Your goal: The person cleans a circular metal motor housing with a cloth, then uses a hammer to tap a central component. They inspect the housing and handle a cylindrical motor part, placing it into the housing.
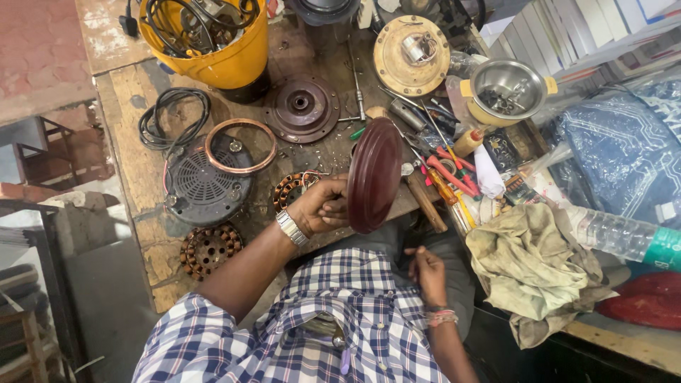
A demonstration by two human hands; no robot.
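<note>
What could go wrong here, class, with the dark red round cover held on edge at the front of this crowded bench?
1. Only the left hand grips the dark red cover, which stands on edge; it might slip or roll off.
2. The right hand is low, away from the cover, so it could not steady it.
3. Screwdrivers lie close beside the cover; a bump might scatter them.
</note>
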